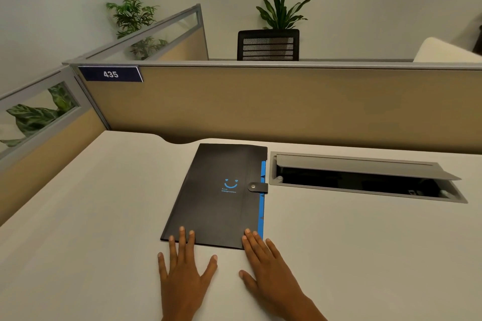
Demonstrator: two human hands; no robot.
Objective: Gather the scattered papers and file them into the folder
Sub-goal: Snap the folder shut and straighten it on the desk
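Two bare hands lie flat, palms down, side by side. The left hand [184,267] spreads its fingers wide; the right hand [266,266] angles slightly inward, fingers straight.

My cubicle desk, walled in tan

I face a pale desk [78,216] with an open cable tray [365,180] set into it — behind it a tan partition [287,104] bearing a blue "435" plate [110,74]. Beyond stand a black mesh chair [268,45], leafy plants [283,12] and a white wall [378,13] — dotted with blue and yellow shapes.
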